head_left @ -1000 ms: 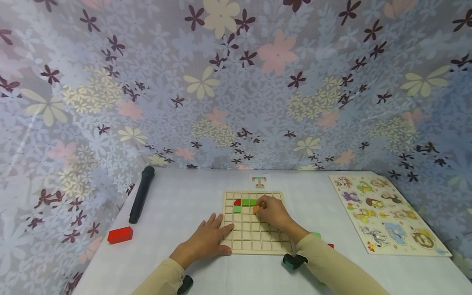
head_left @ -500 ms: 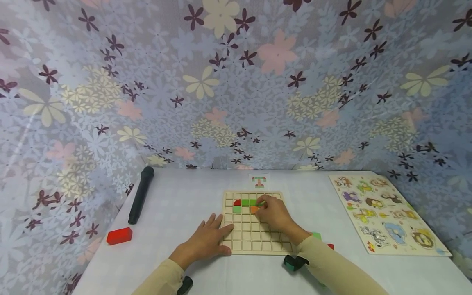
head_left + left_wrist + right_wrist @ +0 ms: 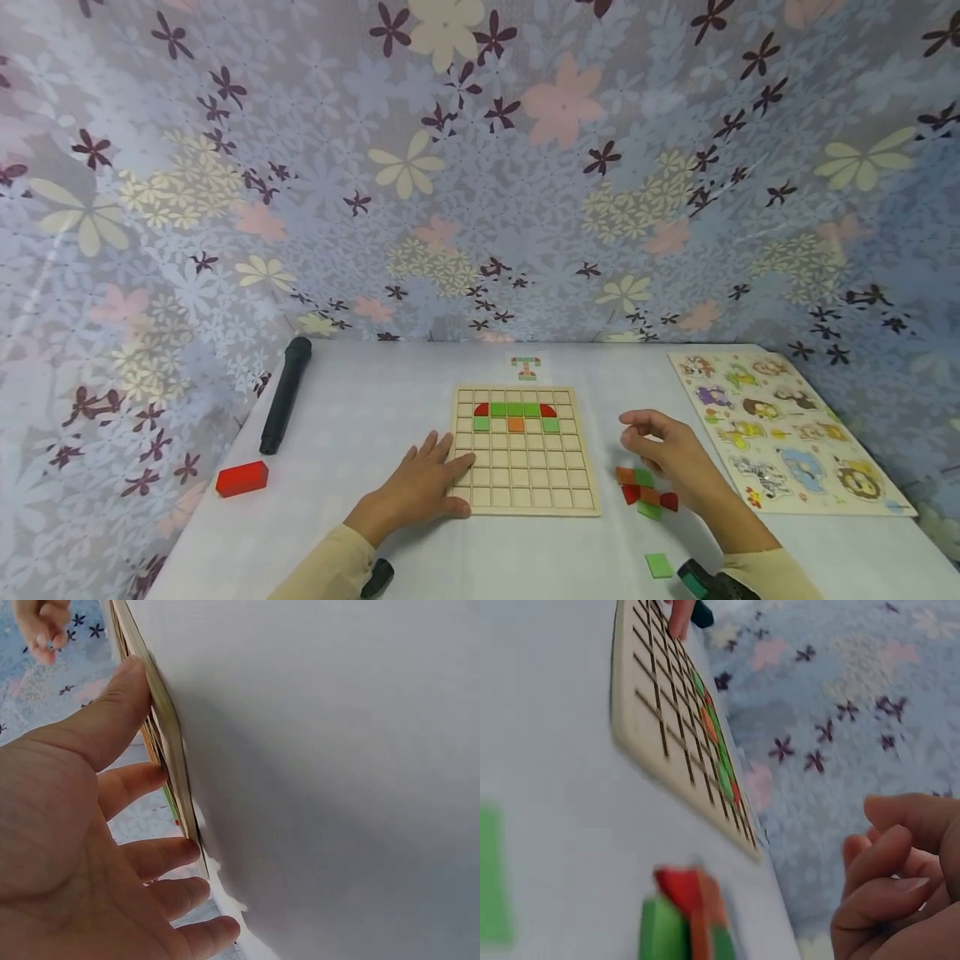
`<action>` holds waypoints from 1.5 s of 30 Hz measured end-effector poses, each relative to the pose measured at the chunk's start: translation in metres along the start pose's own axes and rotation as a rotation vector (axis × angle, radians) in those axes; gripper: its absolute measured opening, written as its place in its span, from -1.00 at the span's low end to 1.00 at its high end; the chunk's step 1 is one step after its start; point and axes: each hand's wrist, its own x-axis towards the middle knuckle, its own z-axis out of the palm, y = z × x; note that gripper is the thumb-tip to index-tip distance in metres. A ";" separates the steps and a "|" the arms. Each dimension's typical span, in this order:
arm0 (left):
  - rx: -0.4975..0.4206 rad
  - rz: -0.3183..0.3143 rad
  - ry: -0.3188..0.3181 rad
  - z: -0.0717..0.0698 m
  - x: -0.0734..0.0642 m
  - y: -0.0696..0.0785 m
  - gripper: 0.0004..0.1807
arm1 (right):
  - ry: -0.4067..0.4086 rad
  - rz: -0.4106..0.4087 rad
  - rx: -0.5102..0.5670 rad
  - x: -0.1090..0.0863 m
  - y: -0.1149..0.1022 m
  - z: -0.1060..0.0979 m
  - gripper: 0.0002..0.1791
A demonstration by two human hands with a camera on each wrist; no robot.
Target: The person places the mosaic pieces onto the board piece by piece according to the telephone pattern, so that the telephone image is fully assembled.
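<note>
A wooden grid board point(image 3: 531, 479) lies on the white table. Near its top, green tiles point(image 3: 514, 409) form a row between two red rounded pieces, a left one point(image 3: 482, 410) and a right one point(image 3: 548, 411). Below that row sit an orange tile point(image 3: 515, 425) and a green tile under each red piece. My left hand point(image 3: 420, 483) rests at the board's left edge, fingers spread; in the left wrist view its thumb point(image 3: 124, 701) touches the board's side. My right hand point(image 3: 678, 458), fingers loosely bent with nothing visible in them, hovers above a pile of loose tiles point(image 3: 648, 495).
A single green tile point(image 3: 658, 566) lies nearer the front. Behind the board is a small pattern card point(image 3: 527, 368). An animal puzzle board point(image 3: 787, 442) lies at the right; a black microphone point(image 3: 287, 398) and a red block point(image 3: 242, 479) are at the left.
My right hand has left the board and moved right to above the loose tiles. The right red piece and the green tile under it now show. My left hand stays put.
</note>
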 end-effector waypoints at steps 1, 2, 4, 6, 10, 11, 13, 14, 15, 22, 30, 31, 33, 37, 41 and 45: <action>-0.003 -0.001 0.000 0.000 0.000 0.000 -0.14 | -0.008 0.018 -0.005 -0.003 0.003 -0.004 -0.48; -0.006 -0.002 0.000 0.000 0.000 0.000 -0.14 | -0.018 0.036 -0.014 -0.006 0.006 -0.007 -0.47; -0.013 -0.003 0.001 0.001 0.000 0.000 -0.14 | -0.033 0.075 -0.040 -0.009 0.012 -0.012 -0.47; -0.017 -0.006 -0.001 0.001 -0.001 -0.001 -0.13 | -0.046 0.107 -0.088 -0.011 0.018 -0.016 -0.45; -0.018 -0.009 -0.008 0.002 -0.001 -0.001 -0.14 | -0.078 0.116 -0.204 -0.010 0.026 -0.020 -0.39; -0.016 -0.008 -0.007 0.001 -0.001 -0.001 -0.14 | -0.084 0.105 -0.230 -0.009 0.028 -0.020 -0.38; -0.012 -0.006 -0.005 0.001 -0.001 -0.001 -0.14 | -0.102 0.079 -0.273 -0.007 0.029 -0.020 -0.35; -0.011 -0.006 -0.003 0.001 -0.001 -0.001 -0.14 | -0.113 0.067 -0.287 -0.006 0.030 -0.020 -0.34; -0.014 -0.005 -0.004 0.001 -0.001 -0.001 -0.15 | -0.116 0.061 -0.311 -0.006 0.030 -0.020 -0.34; -0.024 0.015 -0.008 0.002 0.001 0.000 -0.15 | -0.135 0.080 -0.399 -0.018 0.031 -0.027 -0.48; -0.008 0.003 -0.011 0.000 0.001 -0.002 -0.14 | -0.169 0.002 -0.510 -0.024 0.036 -0.025 -0.62; -0.009 0.004 -0.012 0.001 0.001 -0.002 -0.14 | -0.161 -0.005 -0.523 -0.024 0.036 -0.024 -0.65; -0.013 0.009 -0.009 0.002 0.001 -0.002 -0.14 | -0.153 -0.018 -0.532 -0.024 0.035 -0.023 -0.69; -0.018 0.010 -0.007 0.002 0.001 -0.002 -0.14 | -0.179 -0.022 -0.487 -0.025 0.034 -0.026 -0.70; -0.015 0.006 -0.007 0.002 0.000 -0.002 -0.14 | -0.185 -0.028 -0.456 -0.023 0.034 -0.029 -0.66; -0.015 0.004 -0.004 0.001 -0.001 -0.003 -0.14 | -0.179 -0.043 -0.449 -0.022 0.036 -0.030 -0.65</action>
